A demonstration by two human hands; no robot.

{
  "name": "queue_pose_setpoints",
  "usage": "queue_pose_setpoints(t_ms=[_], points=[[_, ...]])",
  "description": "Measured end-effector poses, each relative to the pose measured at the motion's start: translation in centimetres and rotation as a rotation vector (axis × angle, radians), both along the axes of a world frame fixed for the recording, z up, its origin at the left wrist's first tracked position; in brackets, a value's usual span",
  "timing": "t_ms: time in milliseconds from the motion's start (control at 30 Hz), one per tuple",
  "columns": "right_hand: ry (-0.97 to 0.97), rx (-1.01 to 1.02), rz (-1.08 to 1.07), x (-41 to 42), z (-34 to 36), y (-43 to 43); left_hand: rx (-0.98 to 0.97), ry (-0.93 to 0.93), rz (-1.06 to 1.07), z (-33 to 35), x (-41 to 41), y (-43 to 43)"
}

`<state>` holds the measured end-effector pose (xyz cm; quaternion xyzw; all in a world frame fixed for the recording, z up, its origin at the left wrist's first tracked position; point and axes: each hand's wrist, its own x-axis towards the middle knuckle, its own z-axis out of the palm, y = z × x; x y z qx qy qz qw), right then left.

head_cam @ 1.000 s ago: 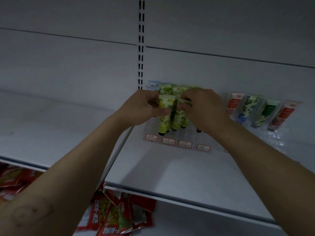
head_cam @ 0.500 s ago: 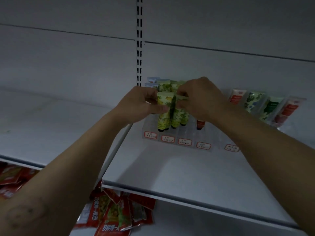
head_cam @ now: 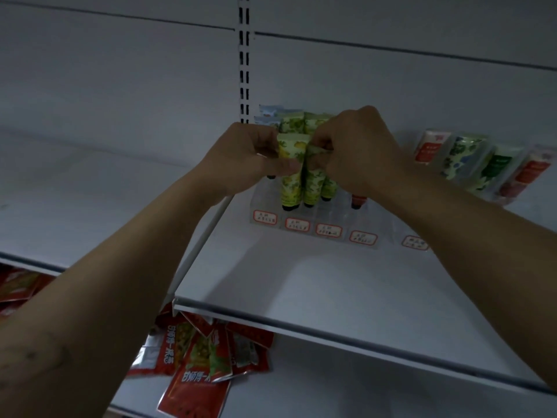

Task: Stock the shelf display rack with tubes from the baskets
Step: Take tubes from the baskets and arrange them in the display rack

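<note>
A clear display rack (head_cam: 331, 217) with red-framed price labels stands at the back of the white shelf (head_cam: 301, 285). Several yellow-green tubes stand cap-down in its left slots. My left hand (head_cam: 247, 155) pinches the front yellow tube (head_cam: 290, 182) near its top. My right hand (head_cam: 352, 152) pinches the top of the green tube (head_cam: 313, 188) just right of it. A red tube (head_cam: 358, 200) peeks out below my right wrist. More tubes behind my hands are partly hidden.
Red, blue-patterned and green tubes (head_cam: 470, 164) lie packed in a clear wrapper at the right against the back wall. Red snack packets (head_cam: 199, 357) lie on the lower shelf. A slotted upright (head_cam: 244, 55) runs up the back panel.
Both hands have stayed on the tube tops and shifted only slightly. The view has tilted, so the rack sits a little higher and more of the right tubes shows.
</note>
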<state>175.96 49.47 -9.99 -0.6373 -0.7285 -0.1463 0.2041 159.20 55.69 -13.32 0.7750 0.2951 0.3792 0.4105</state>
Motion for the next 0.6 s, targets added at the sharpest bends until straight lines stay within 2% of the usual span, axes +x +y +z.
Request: queue_pose_setpoints(t_ms=[267,467,600], points=[[-0.001,-0.072,-0.077,-0.5,-0.9,-0.2,-0.024,0.011,-0.015,0.3,-0.1,-0.4],[0.049,-0.110,-0.106,0.0,-1.3,-1.3,-0.031,0.034,0.049,0.3,0.1,-0.7],[-0.019,-0.196,-0.138,-0.6,-0.9,-1.4,0.114,0.158,0.052,0.5,0.0,-0.7]])
